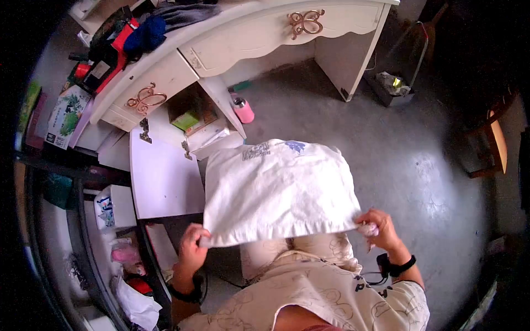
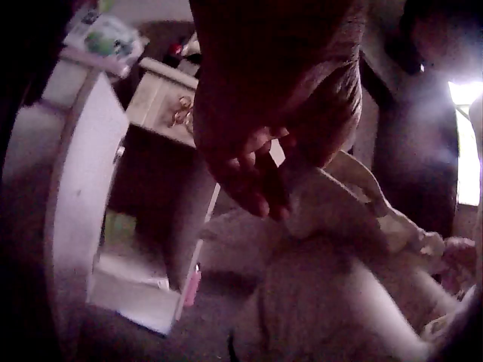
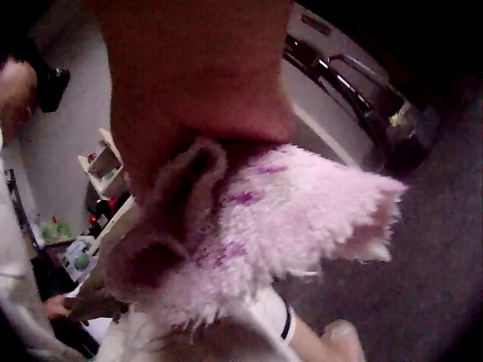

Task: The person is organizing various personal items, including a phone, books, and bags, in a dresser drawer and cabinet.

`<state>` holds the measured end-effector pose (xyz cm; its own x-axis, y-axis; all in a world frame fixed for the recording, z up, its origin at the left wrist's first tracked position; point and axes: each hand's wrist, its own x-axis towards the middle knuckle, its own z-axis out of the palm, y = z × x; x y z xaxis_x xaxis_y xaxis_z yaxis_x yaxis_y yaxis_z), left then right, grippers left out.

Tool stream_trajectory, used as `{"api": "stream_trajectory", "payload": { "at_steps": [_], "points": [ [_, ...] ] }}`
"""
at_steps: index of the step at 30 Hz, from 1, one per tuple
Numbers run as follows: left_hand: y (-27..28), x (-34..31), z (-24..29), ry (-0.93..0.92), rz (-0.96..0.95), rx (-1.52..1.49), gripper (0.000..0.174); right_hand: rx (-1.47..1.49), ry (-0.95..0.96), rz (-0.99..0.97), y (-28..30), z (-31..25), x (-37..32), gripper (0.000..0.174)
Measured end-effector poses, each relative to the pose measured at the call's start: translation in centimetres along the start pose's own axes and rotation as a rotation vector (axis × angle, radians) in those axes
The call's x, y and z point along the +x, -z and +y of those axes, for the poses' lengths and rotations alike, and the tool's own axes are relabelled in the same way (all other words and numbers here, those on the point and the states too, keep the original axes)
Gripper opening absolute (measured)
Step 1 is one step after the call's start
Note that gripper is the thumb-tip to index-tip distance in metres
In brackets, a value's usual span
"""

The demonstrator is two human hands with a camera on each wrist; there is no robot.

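Note:
A white cloth piece [image 1: 281, 193] with a hemmed edge, grey print and a blue motif is stretched out above the person's lap. My left hand [image 1: 192, 245] pinches one corner of its hem. At the opposite corner, my right hand [image 1: 382, 229] grips the hem along with a fluffy pink-and-white cloth [image 3: 279, 215] that has purple spots. In the right wrist view this fluffy cloth sticks out from under the curled fingers. The left wrist view shows the white cloth's edge [image 2: 355, 177] standing apart in two layers, running between both hands.
Ahead stands a white desk [image 1: 248, 47], its cabinet door [image 1: 165, 182] swung open toward the left. A pink bottle [image 1: 243, 110] is on the floor beside the cabinet. A dustpan [image 1: 393, 88] lies at the far right; shelves with a white box [image 1: 118, 207] line the left.

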<state>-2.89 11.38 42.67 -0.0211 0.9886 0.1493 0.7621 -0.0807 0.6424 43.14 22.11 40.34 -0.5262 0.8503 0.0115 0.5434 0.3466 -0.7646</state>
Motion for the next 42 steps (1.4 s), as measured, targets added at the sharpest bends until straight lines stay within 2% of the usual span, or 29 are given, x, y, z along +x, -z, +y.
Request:
{"api": "stream_trajectory", "payload": {
  "at_steps": [2,4,5,6,7,8,9,10,12,13,14,16,18,22,23,24,25,26,28,29,30,32,34,36,37,38,39,42],
  "points": [
    [-0.8,-2.0,0.5,0.105,-0.049,-0.071,0.017,0.079,-0.069,-0.001,-0.6,-0.3,-0.8,0.027],
    [-1.0,-3.2,0.2,0.151,-0.057,-0.121,0.015,0.128,-0.089,-0.137,0.2,-1.1,-0.5,0.035],
    [-0.9,-3.5,0.1,0.192,-0.101,-0.184,0.014,0.157,-0.069,-0.217,0.6,-1.1,-0.3,0.031],
    [-0.9,-3.7,0.0,0.23,-0.144,-0.246,0.014,0.154,-0.07,-0.217,0.5,-0.7,-0.1,0.031],
    [-1.3,-4.1,-0.9,0.223,-0.14,-0.25,0.014,0.188,-0.071,-0.318,0.2,0.2,0.3,0.03],
    [-2.0,-4.6,-2.4,0.28,-0.263,-0.312,0.016,0.222,-0.072,-0.419,0.0,0.8,0.7,0.03],
    [-2.4,-4.8,-3.8,0.336,-0.385,-0.37,0.019,0.247,-0.192,-0.546,0.0,0.8,1.4,0.034],
    [-2.4,-4.5,-4.5,0.33,-0.378,-0.367,0.019,0.243,-0.184,-0.541,0.0,0.8,2.1,0.034],
    [-1.9,-3.4,-6.0,0.428,-0.74,-0.547,0.028,0.346,-0.427,-0.742,0.2,0.8,4.0,0.043],
    [-1.4,-2.4,-7.6,0.598,-0.84,-0.672,0.033,0.553,-0.475,-0.815,1.6,1.0,5.0,0.045],
    [-1.2,-1.5,-8.6,0.644,-0.688,-0.697,0.031,0.549,-0.464,-0.815,2.2,3.4,5.7,0.045],
    [-1.7,1.2,-10.3,0.76,-0.219,-0.867,0.033,0.838,-0.42,-0.62,2.7,9.1,7.3,0.035],
    [-2.1,4.7,-10.1,0.697,-0.07,-0.708,0.039,0.657,-0.699,-0.241,3.4,8.6,9.9,0.025],
    [-4.4,12.5,-9.7,0.587,0.175,-0.469,0.047,0.809,-0.736,-0.11,0.0,9.9,13.2,0.033],
    [-4.5,13.9,-9.2,0.587,0.182,-0.475,0.047,1.035,-0.754,-0.112,-1.1,9.2,13.7,0.031],
    [-4.6,15.1,-8.6,0.651,0.069,-0.597,0.043,1.263,-0.77,-0.113,-1.9,8.5,14.1,0.03],
    [-4.6,15.8,-8.2,0.708,-0.046,-0.716,0.04,1.259,-0.765,-0.115,-2.3,7.9,14.2,0.03],
    [-4.8,16.1,-8.2,0.703,-0.039,-0.717,0.04,1.2,-0.703,-0.06,-2.7,7.2,14.5,0.028],
    [-5.8,16.6,-10.0,0.85,-0.022,-0.728,0.031,1.142,-0.637,-0.019,-2.8,7.3,14.7,0.027],
    [-6.4,16.4,-11.4,0.749,0.17,-0.847,0.024,1.017,-0.632,0.023,-2.2,8.0,14.4,0.024],
    [-6.8,15.9,-12.9,0.75,0.183,-0.847,0.024,0.892,-0.624,0.065,-2.0,8.5,14.5,0.021],
    [-6.2,15.0,-10.7,0.783,0.334,-0.537,0.025,0.902,-0.612,0.11,-0.9,6.4,14.7,0.016],
    [-7.2,14.5,-12.4,0.737,0.394,-0.524,0.026,0.827,-0.454,0.201,-0.3,5.6,15.0,0.012],
    [-7.2,14.5,-13.8,0.61,0.395,-0.571,0.028,0.785,-0.342,0.283,0.6,4.5,15.8,0.006],
    [-5.3,14.6,-10.2,0.626,0.414,-0.626,0.027,0.773,-0.295,0.317,1.6,2.6,16.1,0.006],
    [-4.1,14.8,-9.2,0.628,0.428,-0.626,0.027,0.763,-0.247,0.352,2.7,0.4,16.2,0.006],
    [-3.0,15.2,-8.6,0.595,0.485,-0.754,0.027,0.685,-0.179,0.369,3.9,-1.0,16.5,0.006],
    [3.2,17.0,-3.4,0.401,0.539,-1.004,0.027,0.489,-0.03,0.374,9.3,-4.6,18.2,0.011]
  ]
}}
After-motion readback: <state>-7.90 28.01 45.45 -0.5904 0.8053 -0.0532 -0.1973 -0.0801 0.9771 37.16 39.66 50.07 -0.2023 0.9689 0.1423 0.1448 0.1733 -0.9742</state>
